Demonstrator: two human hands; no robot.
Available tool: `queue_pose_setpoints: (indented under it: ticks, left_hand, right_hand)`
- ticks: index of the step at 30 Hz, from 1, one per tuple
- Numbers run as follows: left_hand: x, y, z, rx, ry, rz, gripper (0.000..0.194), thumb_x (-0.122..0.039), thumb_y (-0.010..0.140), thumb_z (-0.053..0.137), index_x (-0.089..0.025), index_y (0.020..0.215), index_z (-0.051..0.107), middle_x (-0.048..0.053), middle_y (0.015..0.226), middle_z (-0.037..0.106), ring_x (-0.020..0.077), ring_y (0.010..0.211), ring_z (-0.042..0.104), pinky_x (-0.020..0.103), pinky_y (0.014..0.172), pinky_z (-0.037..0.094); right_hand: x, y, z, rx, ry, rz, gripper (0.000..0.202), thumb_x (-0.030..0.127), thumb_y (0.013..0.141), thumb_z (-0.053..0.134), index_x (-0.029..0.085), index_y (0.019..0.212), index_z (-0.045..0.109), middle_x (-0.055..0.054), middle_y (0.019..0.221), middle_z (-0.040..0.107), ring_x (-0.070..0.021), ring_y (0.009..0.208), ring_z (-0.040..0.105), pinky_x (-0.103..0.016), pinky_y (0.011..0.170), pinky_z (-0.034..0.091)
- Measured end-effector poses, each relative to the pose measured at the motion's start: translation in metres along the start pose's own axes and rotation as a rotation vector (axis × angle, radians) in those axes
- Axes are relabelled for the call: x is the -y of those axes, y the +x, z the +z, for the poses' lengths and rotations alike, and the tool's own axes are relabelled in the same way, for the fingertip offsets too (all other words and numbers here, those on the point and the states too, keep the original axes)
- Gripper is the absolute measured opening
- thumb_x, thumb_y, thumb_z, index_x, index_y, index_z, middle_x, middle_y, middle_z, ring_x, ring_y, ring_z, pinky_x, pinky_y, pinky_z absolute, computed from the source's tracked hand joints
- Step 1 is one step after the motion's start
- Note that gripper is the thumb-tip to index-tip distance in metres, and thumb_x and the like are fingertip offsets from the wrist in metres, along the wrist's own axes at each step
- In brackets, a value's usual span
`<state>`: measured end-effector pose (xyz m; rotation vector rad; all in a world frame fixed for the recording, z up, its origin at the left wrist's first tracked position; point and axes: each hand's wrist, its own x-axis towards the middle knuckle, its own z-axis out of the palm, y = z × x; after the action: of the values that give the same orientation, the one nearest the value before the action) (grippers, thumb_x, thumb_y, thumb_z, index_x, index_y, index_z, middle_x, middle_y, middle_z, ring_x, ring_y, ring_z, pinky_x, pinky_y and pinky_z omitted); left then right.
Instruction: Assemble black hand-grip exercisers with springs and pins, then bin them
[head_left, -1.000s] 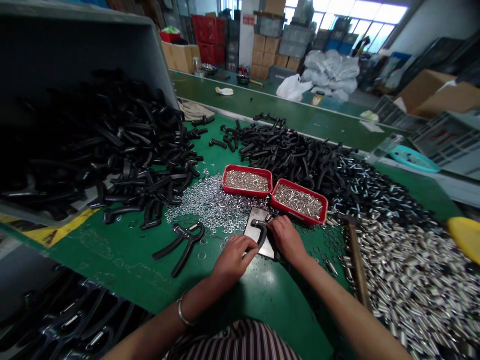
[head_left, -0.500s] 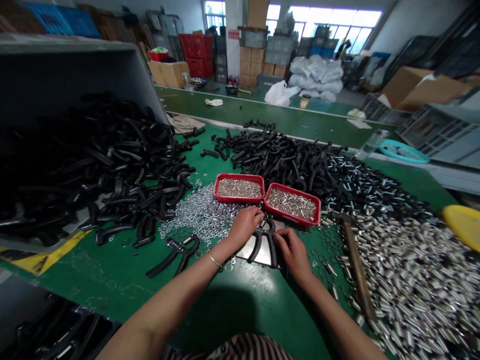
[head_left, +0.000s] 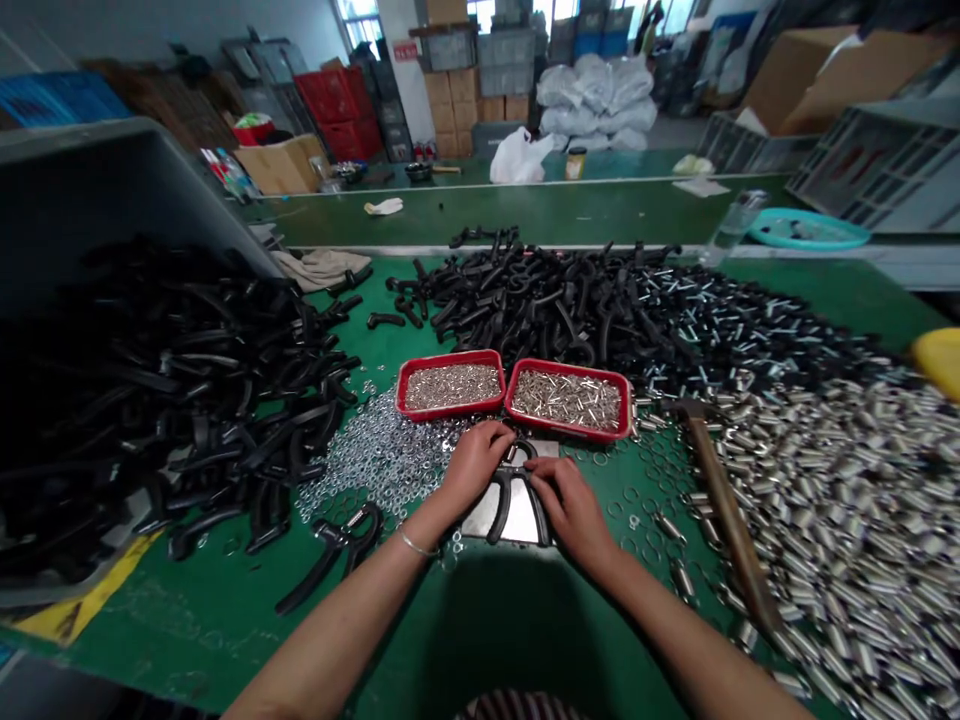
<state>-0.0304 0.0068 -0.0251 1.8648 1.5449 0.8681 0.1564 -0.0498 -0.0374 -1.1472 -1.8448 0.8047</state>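
Observation:
A black hand grip strengthener (head_left: 502, 508) lies on a shiny metal plate (head_left: 480, 522), legs toward me and its metal spring at the far end. My left hand (head_left: 475, 464) is closed at its upper left, fingertips pinched by the spring. From the other side, my right hand (head_left: 571, 505) holds the top of the right leg between thumb and fingers; any small part in the fingertips is hidden. A second hand grip strengthener (head_left: 330, 550), with a spring fitted, rests left of my left forearm.
Behind my hands stand a red tray of tiny metal parts (head_left: 450, 410) and a red tray of pins (head_left: 570, 432). Loose nuts (head_left: 375, 450) spread at left. Black handles (head_left: 540, 300) are heaped behind. A hammer (head_left: 727, 510) lies beside piled springs (head_left: 862, 500) at right.
The camera view has tilted and shifted. My right hand has moved inward and up the right leg toward the top of the hand grip strengthener. My left hand stays near the spring.

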Motion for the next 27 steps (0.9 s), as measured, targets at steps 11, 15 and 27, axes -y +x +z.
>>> queue_pose_setpoints:
  ticks: [11, 15, 27]
  left_hand:
    - [0.000, -0.010, 0.009, -0.106, 0.108, 0.051, 0.014, -0.026, 0.095, 0.058, -0.017, 0.088, 0.065, 0.004, 0.087, 0.068, 0.0190, 0.087, 0.063, 0.033, 0.085, 0.047]
    - [0.003, -0.008, 0.010, -0.105, 0.089, 0.044, 0.014, -0.027, 0.095, 0.058, -0.018, 0.087, 0.065, 0.003, 0.086, 0.068, 0.0184, 0.086, 0.063, 0.033, 0.083, 0.047]
    - [0.005, -0.004, 0.009, 0.033, 0.568, 0.404, 0.020, -0.021, 0.101, 0.044, -0.017, 0.090, 0.060, 0.007, 0.088, 0.062, 0.0231, 0.090, 0.058, 0.039, 0.086, 0.046]
  right_hand:
    - [0.000, 0.001, 0.000, -0.025, -0.008, 0.003, 0.008, 0.023, 0.098, 0.051, 0.024, 0.093, 0.057, -0.007, 0.106, 0.070, -0.0243, 0.104, 0.063, -0.044, 0.094, 0.047]
    - [0.000, 0.001, 0.000, -0.025, -0.005, 0.005, 0.007, 0.022, 0.097, 0.052, 0.024, 0.093, 0.056, -0.007, 0.106, 0.070, -0.0239, 0.104, 0.063, -0.043, 0.094, 0.047]
    - [-0.002, 0.000, 0.002, -0.042, 0.021, 0.008, 0.007, 0.023, 0.097, 0.054, 0.024, 0.092, 0.058, -0.007, 0.104, 0.071, -0.0238, 0.103, 0.063, -0.043, 0.093, 0.047]
